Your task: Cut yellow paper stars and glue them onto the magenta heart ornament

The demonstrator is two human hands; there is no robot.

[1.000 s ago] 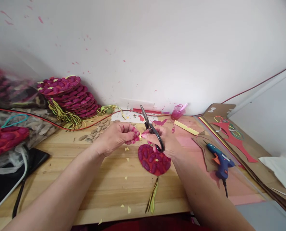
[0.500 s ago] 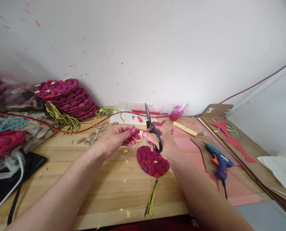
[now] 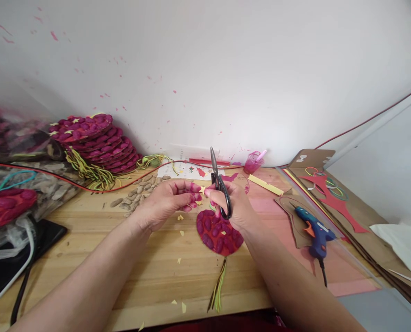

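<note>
yellow star (image 3: 202, 190): raised over the desk (image 3: 150, 263), between the fingertips of the left hand (image 3: 165, 200) and the right hand (image 3: 235, 203), just beyond the round piece's far edge as seen from the head camera.
desk: wooden, with a stack (image 3: 104, 147) of magenta, bumpy discs at the far left and a glue gun (image 3: 316, 230) on the right.
round piece (image 3: 219, 243): lies on the desk below the right hand, bumpy side up, its tassel (image 3: 219, 286) pointing toward the person.
trouble with the blades: the scissors (image 3: 223, 196) stick up right beside the star, so a turn of the wrist could nick a point or a finger, in my judgement.
trouble with the pinch: so small a star could bend or drop among the scraps if the grip loosens.
right hand: narrow, curled round the scissors handle, while thumb and finger seem to pinch the star's right side.
left hand: fingers half curled, tips nearly together at the star's left; whether they touch it i cannot tell.
scissors: tips toward the wall, not on the star.
yellow scraps (image 3: 183, 307): scattered over the desk, one on the round piece.
</note>
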